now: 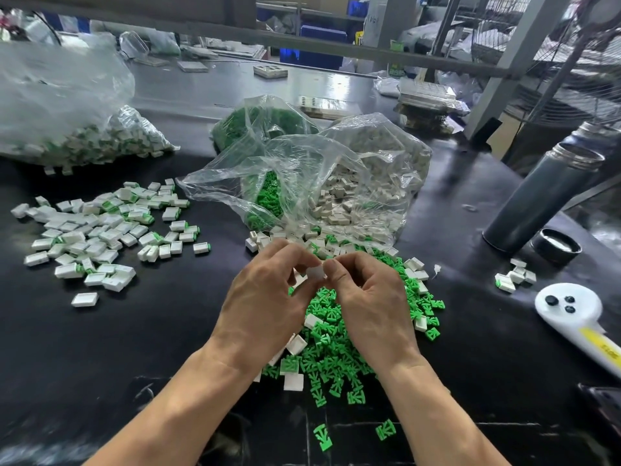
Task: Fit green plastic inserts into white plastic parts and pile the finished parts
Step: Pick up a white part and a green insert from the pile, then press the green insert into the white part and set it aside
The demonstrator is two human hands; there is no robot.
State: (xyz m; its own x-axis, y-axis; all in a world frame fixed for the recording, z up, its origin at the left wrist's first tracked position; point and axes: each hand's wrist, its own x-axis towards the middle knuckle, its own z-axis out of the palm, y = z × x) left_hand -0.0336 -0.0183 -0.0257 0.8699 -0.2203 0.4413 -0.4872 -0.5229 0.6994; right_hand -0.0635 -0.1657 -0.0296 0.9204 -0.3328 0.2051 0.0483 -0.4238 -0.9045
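Note:
Both hands meet above a heap of loose green inserts [339,351] mixed with white parts on the black table. My left hand [268,297] and my right hand [366,297] pinch one small white part [316,272] between their fingertips. Whether a green insert sits in it is hidden by the fingers. A spread pile of finished white parts with green showing [100,233] lies to the left. Behind the hands, an open clear bag [302,176] spills green inserts and white parts.
A large clear bag of finished parts [67,129] sits at the far left. A grey steel flask [544,196] and its lid [556,245] stand at the right, with a few white parts [514,275] and a white handled device [578,317] beside them.

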